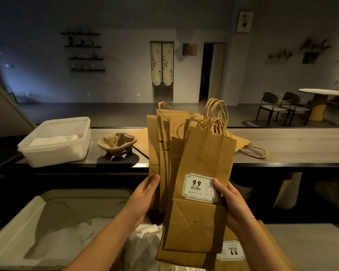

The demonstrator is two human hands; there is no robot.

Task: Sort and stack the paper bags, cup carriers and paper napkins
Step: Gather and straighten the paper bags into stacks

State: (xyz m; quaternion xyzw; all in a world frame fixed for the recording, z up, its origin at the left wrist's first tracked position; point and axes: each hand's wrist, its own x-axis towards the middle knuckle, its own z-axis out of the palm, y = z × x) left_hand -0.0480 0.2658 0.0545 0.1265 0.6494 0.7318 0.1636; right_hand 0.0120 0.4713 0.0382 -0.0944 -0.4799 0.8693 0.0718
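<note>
Big white bin (14, 225) lower left, crumpled white paper (67, 243) inside, contents murky. Translucent white plastic tub (37, 153) at the counter's left end holds white paper napkins (55, 138). Fan of flat brown kraft paper bags (204, 153) is upright above the counter's near edge. Left hand (145, 194) grips its left edge. Right hand (231, 200) grips the front bag, thumb on the white-green label (198, 187). The fan hides most of the brown bags lying flat on the counter (242, 142). Tan moulded-pulp cup carrier (116, 143) sits between tub and fan. Another labelled brown bag (231, 252) is cut off at the bottom. Grey wood-grain counter (301, 145). Room dim: round table (321, 92), dark chairs (270, 104) back right.
</note>
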